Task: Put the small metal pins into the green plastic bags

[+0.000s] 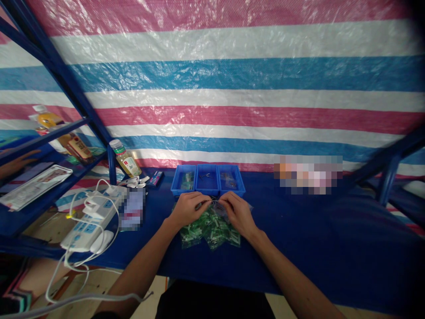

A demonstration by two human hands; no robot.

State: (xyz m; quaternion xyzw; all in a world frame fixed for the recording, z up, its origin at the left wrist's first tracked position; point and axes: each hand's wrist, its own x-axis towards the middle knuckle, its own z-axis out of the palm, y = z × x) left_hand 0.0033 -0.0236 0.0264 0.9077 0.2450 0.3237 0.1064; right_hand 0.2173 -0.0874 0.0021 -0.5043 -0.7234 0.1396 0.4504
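Observation:
My left hand and my right hand meet just in front of three blue trays. Both have their fingers pinched, and a small thin dark piece spans the gap between the fingertips; its exact form is too small to tell. Beneath the hands lies a pile of clear bags with green and white contents. The left tray holds a bag, the middle tray a few thin metal-like pieces, and the right tray a bag with small brownish parts.
A white power strip with tangled cables sits at the left on the blue table. Behind it stand a bottle and a small blue box. Blue frame posts rise beside them. Another person's hand shows far left.

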